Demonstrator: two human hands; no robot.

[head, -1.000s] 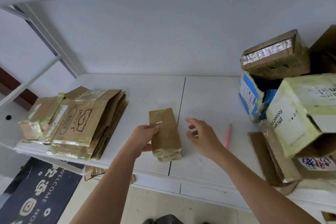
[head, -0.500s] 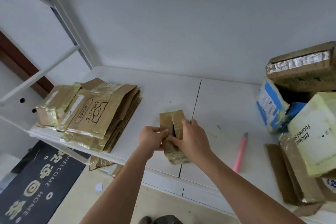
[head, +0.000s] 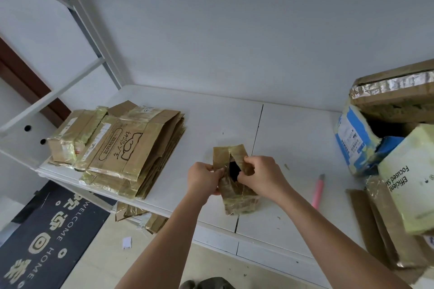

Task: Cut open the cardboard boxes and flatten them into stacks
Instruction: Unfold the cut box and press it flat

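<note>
The small brown tape-wrapped cardboard box [head: 237, 185] stands on the white bench [head: 293, 148]; left hand [head: 203, 178] and right hand [head: 260, 177] grip its flaps. Pull evenly outward, bracing the base.

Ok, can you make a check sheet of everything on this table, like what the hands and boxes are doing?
Surface: white table, seam down its middle.
Job's things: small taped box being pulled open; flattened stack at left; unopened boxes piled at right.
Clutter: pink cutter lying by the pile; cardboard scraps on the floor.
Hands: left hand and right hand each grip a flap.
Cables: nothing seen.
Surroundings: white wall, welcome mat.
</note>
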